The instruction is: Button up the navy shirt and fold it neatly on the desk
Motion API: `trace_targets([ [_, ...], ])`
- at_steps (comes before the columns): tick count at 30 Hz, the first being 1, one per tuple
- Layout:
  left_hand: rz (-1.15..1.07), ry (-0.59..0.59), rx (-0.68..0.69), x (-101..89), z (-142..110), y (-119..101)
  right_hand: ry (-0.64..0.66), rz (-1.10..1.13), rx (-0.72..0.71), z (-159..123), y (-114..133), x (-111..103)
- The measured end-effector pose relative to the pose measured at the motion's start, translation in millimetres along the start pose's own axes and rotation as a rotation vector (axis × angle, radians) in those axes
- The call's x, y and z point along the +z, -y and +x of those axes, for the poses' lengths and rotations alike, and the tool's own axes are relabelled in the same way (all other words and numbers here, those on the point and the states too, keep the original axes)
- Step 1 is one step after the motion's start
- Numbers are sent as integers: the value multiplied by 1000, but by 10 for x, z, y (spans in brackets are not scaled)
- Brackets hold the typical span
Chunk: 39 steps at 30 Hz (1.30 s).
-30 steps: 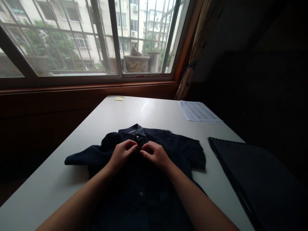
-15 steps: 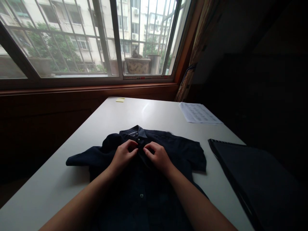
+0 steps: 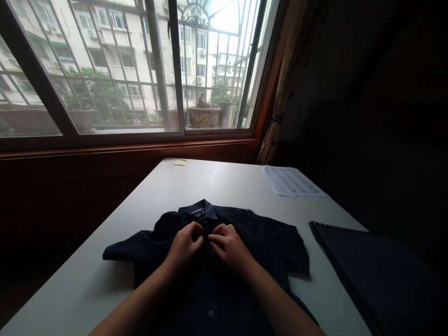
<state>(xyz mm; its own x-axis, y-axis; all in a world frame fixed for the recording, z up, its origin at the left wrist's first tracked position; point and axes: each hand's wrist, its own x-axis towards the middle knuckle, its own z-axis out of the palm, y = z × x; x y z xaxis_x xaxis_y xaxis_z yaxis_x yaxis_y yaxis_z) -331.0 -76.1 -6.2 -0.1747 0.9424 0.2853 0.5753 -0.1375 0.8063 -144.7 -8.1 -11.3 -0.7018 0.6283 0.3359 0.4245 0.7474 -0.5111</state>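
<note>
A dark navy short-sleeved shirt [image 3: 266, 233] lies front up, its collar [image 3: 210, 211] toward the window. Below the collar, my left hand [image 3: 186, 243] pinches the front edge on the left side of the button placket. Facing it, my right hand [image 3: 228, 245] is closed on the other front edge, thumb and fingertips together. Between the two hands there is only a narrow gap. My fingers hide whatever button lies there. One pale button [image 3: 210, 313] shows lower down the front, and a small one sits at the collar.
The shirt rests on a white table [image 3: 238, 182]. Printed sheets [image 3: 294, 182] lie at the back right, a yellow sticky note [image 3: 179, 162] at the back left. A dark flat item with a ridged edge [image 3: 367, 266] covers the right side. A barred window [image 3: 140, 70] stands behind.
The camera has tilted up, so everything sits lower in the picture. Both hands stay at the placket below the collar; the right fingers have shifted slightly, closing in on the fabric.
</note>
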Motion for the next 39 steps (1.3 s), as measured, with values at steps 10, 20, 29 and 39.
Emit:
trace_targets([
  [10,35,-33,39,38,18,56,-15,-19,-28,-5,20,-1],
  [20,37,-59,77,43,52,92,-78,-42,-22,-44,63,-12],
  [29,35,-66,76,36,51,106,23,-65,-49,-204,93,-116],
  [39,43,-61,92,37,55,102,-41,242,185,-613,332,-194],
])
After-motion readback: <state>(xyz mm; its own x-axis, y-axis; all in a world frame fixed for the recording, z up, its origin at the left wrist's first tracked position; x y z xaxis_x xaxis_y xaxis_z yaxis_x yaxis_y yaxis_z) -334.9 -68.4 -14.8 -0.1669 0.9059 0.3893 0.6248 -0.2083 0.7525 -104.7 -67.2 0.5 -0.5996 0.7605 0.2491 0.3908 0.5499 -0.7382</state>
